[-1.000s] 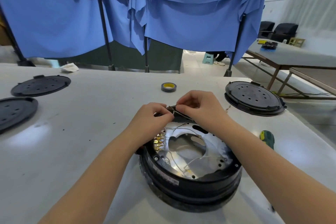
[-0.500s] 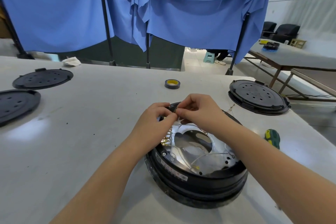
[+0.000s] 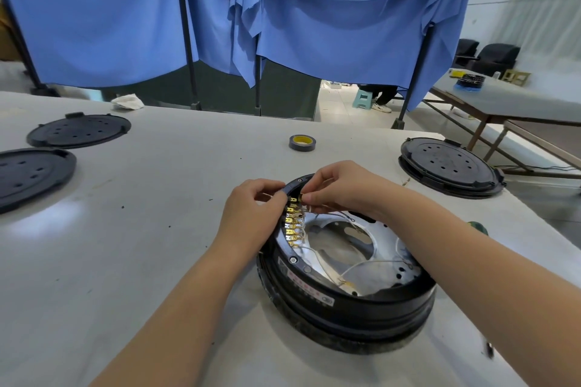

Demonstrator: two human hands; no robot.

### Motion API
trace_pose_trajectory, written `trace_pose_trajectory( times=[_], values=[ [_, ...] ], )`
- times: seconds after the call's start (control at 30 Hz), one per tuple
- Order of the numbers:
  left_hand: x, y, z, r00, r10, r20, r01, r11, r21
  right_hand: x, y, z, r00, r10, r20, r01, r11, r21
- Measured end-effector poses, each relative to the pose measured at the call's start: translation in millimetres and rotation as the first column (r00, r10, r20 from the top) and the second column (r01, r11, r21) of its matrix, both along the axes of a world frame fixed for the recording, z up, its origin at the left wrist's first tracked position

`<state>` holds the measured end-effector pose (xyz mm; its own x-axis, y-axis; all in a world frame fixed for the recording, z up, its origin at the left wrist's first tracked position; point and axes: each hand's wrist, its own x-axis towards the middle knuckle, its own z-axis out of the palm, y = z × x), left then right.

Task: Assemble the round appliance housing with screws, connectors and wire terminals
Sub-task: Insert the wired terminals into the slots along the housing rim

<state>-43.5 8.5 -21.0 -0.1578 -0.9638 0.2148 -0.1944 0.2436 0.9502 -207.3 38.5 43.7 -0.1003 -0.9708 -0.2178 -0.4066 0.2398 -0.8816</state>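
Note:
A round black appliance housing [image 3: 345, 308] lies on the white table, its shiny metal plate [image 3: 342, 248] facing up with thin white wires across it. A row of several brass wire terminals [image 3: 292, 226] lines the housing's far-left inner rim. My left hand [image 3: 251, 217] rests on that rim beside the terminals, fingers curled and pinched at the top end of the row. My right hand [image 3: 342, 188] pinches a thin wire end right at the topmost terminal. What the fingertips hold is mostly hidden.
Two black perforated lids [image 3: 78, 130] [image 3: 28, 176] lie at the far left, and another black lid [image 3: 449, 166] at the right. A roll of tape [image 3: 301, 142] sits beyond the housing. A green-handled screwdriver [image 3: 478, 227] peeks out behind my right forearm. Blue curtains hang behind the table.
The view has shifted so the housing sits more to the right. Both hands moved from the housing's far rim down to the top of the terminal row, still pinched together.

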Motion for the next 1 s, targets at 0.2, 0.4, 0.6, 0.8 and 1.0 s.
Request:
trace_pose_trajectory(
  times=[0.2,0.4,0.6,0.8,1.0],
  values=[
    [-1.6,0.4,-0.2,1.0,-0.011,-0.029,0.012,0.999,0.029,-2.3,-2.4,-5.5,0.998,-0.016,0.066,0.013,0.999,0.039],
    [-1.6,-0.9,-0.3,1.0,0.002,-0.006,-0.001,1.0,0.023,-1.4,-0.9,-7.8,1.0,-0.014,0.025,0.014,1.0,0.01],
    [-2.2,-0.7,0.2,1.0,0.013,0.003,-0.013,1.0,0.014,0.5,0.0,-6.5,1.0,-0.02,-0.005,0.02,1.0,-0.02],
    [-3.1,-1.0,0.1,1.0,0.024,-0.006,-0.024,1.0,0.017,1.4,-2.0,-6.2,0.999,-0.017,-0.049,0.014,0.998,-0.061],
    [-3.7,-0.8,0.0,1.0,0.02,-0.005,-0.02,1.0,0.024,2.2,-1.2,-6.3,0.995,0.0,-0.097,-0.011,0.993,-0.116]
  ],
)
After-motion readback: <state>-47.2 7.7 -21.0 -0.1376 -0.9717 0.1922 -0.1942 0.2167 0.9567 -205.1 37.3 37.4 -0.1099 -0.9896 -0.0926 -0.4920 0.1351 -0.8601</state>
